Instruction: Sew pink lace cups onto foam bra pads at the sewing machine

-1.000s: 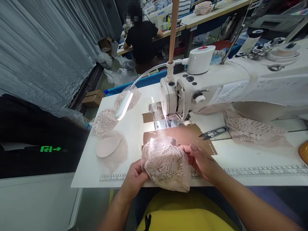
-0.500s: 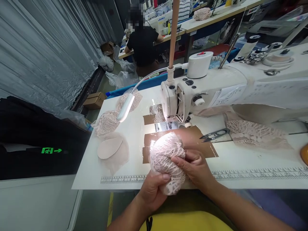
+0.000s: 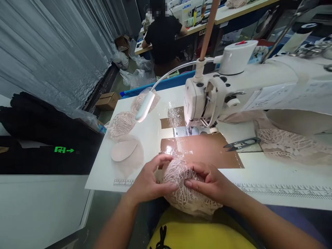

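A pale pink lace cup (image 3: 185,193), rounded like a bra cup, is held between my two hands at the table's front edge. My left hand (image 3: 153,180) grips its left side, thumb on the lace and fingers curled at the far rim. On the right, my right hand (image 3: 207,180) pinches the lace between thumb and index finger. Just beyond stands a white sewing machine (image 3: 197,100), its needle area over a metal plate (image 3: 181,131). Thread snips (image 3: 242,144) lie to the right of brown tape (image 3: 207,148) on the table.
On the left of the white table (image 3: 101,173) lie lace cups (image 3: 121,124) and a smooth oval piece (image 3: 123,150) on sheer fabric. A lamp (image 3: 145,106) on a bent neck hangs over them. More lace fabric (image 3: 290,143) lies at right. Another person (image 3: 164,38) sits beyond.
The lace cup has been turned and spread, and now hangs lower over the table edge. My left hand has shifted up its left side. The view has tilted and moved left.
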A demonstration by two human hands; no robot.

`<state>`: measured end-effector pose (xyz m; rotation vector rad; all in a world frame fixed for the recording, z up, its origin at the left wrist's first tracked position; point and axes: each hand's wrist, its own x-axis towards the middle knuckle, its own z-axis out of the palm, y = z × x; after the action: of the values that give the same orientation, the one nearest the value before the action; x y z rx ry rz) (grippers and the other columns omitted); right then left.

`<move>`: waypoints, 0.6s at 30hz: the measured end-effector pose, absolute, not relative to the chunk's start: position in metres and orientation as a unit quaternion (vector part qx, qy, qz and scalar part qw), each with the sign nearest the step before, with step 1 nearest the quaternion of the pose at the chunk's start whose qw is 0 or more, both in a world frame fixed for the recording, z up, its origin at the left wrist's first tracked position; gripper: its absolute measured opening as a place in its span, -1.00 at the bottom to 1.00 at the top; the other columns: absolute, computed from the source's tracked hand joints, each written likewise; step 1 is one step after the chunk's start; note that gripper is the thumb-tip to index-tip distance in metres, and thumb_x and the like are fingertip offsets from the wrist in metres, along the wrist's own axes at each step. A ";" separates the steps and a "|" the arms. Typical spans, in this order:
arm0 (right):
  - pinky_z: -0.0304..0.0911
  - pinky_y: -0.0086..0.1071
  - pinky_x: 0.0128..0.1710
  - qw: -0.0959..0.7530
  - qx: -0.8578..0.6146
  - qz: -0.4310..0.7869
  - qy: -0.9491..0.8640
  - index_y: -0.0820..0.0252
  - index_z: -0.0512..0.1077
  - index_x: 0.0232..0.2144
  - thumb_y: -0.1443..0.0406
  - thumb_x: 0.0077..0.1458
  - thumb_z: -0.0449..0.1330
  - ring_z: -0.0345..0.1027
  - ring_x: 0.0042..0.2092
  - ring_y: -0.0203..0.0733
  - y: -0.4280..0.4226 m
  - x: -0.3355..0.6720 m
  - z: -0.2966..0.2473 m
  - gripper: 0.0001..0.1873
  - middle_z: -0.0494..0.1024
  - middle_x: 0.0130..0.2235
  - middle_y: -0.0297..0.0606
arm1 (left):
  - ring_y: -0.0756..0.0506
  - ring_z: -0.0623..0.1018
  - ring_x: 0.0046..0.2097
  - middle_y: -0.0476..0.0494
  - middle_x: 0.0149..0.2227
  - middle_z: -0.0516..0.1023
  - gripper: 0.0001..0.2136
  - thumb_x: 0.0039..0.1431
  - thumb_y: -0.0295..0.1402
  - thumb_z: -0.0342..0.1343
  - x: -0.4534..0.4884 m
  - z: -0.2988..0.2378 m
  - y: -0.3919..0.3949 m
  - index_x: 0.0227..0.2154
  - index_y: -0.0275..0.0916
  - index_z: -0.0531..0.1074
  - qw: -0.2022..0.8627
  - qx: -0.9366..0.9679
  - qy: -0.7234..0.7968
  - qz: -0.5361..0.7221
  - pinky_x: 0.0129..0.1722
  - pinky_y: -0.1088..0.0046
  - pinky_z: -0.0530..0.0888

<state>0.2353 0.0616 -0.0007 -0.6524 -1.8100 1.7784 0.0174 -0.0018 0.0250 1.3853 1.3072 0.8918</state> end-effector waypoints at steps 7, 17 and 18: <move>0.27 -0.37 -0.33 0.310 -0.313 0.534 -0.722 0.15 0.43 -0.51 0.21 0.10 0.17 0.38 -0.36 -0.20 0.059 0.229 -0.001 -0.81 0.53 -0.41 -0.29 | 0.05 0.24 -0.42 0.03 -0.47 0.25 -0.76 0.05 -0.22 0.20 0.041 0.010 0.003 -0.41 -0.32 0.35 0.550 0.573 0.515 0.323 -0.43 0.56 0.21; 0.24 -0.40 -0.41 0.350 -0.318 0.475 -0.742 0.15 0.40 -0.58 0.27 0.08 0.19 0.39 -0.42 -0.25 0.059 0.222 0.006 -0.78 0.53 -0.47 -0.31 | -0.01 0.36 -0.33 -0.08 -0.36 0.42 -0.77 0.17 -0.22 0.08 0.034 0.015 0.009 -0.28 -0.32 0.43 0.558 0.580 0.491 0.334 -0.30 0.50 0.31; 0.23 -0.40 -0.43 0.346 -0.323 0.475 -0.742 0.15 0.39 -0.59 0.26 0.08 0.19 0.38 -0.44 -0.26 0.059 0.222 0.005 -0.77 0.53 -0.49 -0.31 | -0.02 0.37 -0.33 -0.09 -0.37 0.42 -0.77 0.19 -0.22 0.06 0.034 0.015 0.009 -0.29 -0.32 0.43 0.553 0.585 0.491 0.333 -0.30 0.50 0.31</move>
<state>0.2223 0.0593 0.0052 -0.8374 -1.9266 1.2326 0.0341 0.0093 0.0151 1.3822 1.1615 0.7868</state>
